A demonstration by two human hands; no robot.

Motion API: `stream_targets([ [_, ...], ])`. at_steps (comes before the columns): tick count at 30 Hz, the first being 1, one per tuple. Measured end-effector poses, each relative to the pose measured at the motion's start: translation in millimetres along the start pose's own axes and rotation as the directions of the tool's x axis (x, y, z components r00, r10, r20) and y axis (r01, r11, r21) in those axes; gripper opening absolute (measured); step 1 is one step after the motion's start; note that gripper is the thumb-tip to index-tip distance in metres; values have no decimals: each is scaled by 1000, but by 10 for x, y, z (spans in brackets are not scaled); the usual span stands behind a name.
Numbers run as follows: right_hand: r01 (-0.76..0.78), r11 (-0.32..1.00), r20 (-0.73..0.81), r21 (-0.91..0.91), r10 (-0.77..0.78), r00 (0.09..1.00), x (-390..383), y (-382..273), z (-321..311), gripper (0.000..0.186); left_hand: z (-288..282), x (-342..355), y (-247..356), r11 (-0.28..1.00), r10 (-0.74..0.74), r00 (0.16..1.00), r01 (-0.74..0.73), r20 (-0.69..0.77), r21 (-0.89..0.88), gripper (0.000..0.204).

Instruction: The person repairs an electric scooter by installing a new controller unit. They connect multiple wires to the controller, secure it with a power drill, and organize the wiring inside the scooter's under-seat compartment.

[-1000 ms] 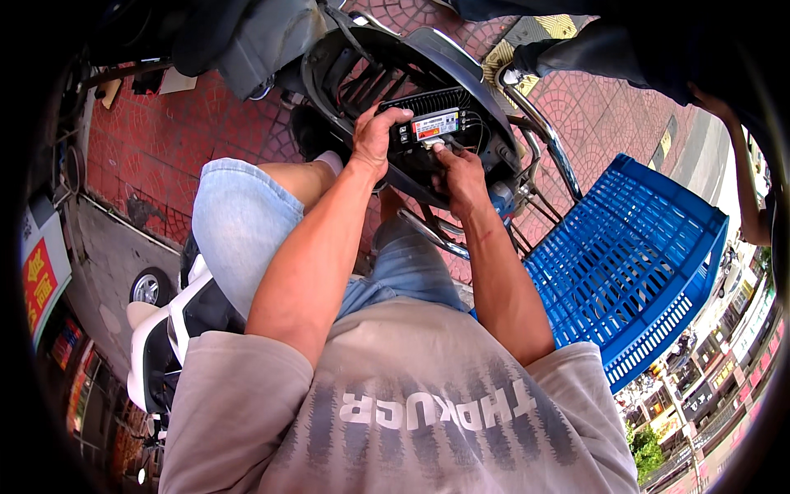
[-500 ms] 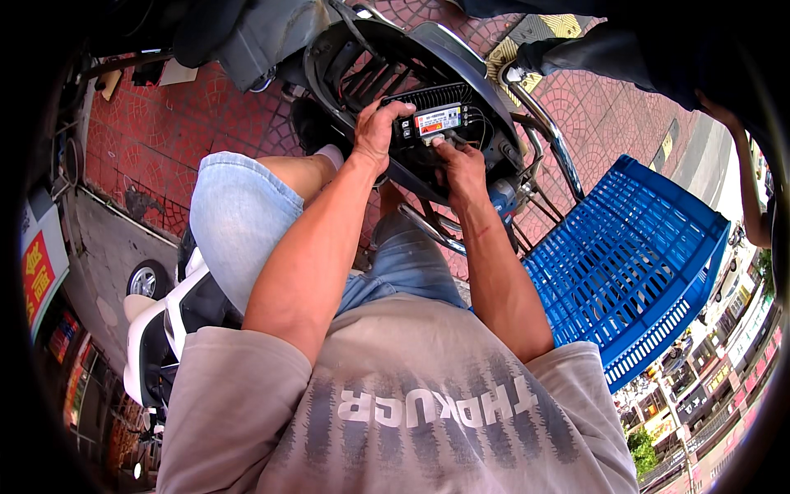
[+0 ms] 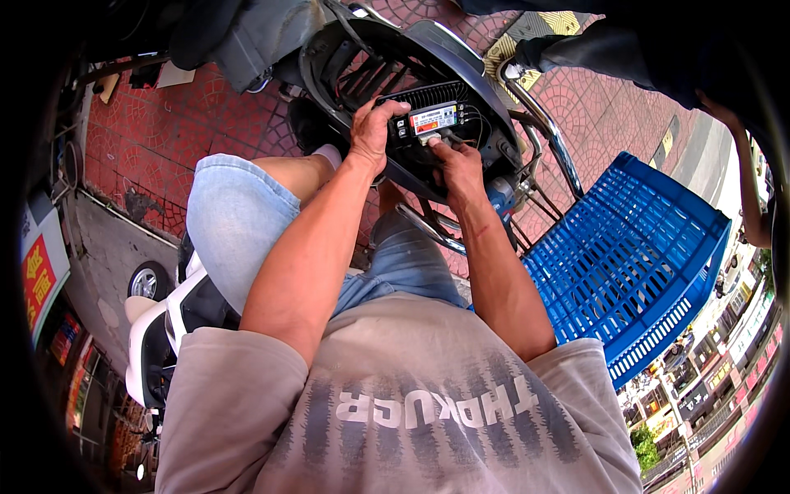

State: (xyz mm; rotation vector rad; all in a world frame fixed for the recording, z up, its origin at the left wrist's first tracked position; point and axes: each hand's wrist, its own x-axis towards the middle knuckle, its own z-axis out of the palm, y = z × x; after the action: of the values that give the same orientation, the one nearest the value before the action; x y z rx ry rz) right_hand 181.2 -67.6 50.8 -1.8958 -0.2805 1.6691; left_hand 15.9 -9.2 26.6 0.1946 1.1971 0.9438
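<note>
— Controller box (image 3: 428, 123), black with a ribbed top and a coloured label, sits inside the opened body of the scooter (image 3: 395, 58), up near the top of the view — is that where both hands are?

— Yes. The left hand (image 3: 372, 132) wraps over the box's left end, fingers curled across its top edge and thumb below, so its grip is pressed onto the box. The right hand (image 3: 457, 165) lies against the lower right side, fingertips pinched together at the wires (image 3: 477, 123) coming out beside the label.

— Pinching a wire, or only touching?

— The fingertips hide that spot; the viewer cannot tell whether a wire or a plug is between them.

— What surrounds the person?

— They crouch in denim shorts (image 3: 239, 222) over red patterned paving bricks (image 3: 156, 140). A blue plastic crate (image 3: 634, 255) lies tilted just beside the right forearm, near the scooter's chrome rail (image 3: 547, 136). A white vehicle part with a small wheel (image 3: 150, 282) shows at the lower left. Another person's arm (image 3: 753, 189) appears at the right rim, well apart from the box.
</note>
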Motion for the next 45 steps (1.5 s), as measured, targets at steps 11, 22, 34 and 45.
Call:
stream_targets([
  [11,9,1000,-22,-6,-10,1000,-2,-37,40,20,-40,72,-57,1000,10,1000,-10,-5,-20,12],
  [22,-203,939,147,277,168,975,-55,-189,71,23,18,102,-102,977,-119,990,103,-75,-184,13],
  [34,-138,941,89,309,116,989,6,-103,86,22,21,162,-95,993,-61,995,52,-76,-109,18],
  [45,457,654,-52,-603,-603,796,-286,44,-9,39,68,175,-100,995,65,987,-76,-144,-71,11],
])
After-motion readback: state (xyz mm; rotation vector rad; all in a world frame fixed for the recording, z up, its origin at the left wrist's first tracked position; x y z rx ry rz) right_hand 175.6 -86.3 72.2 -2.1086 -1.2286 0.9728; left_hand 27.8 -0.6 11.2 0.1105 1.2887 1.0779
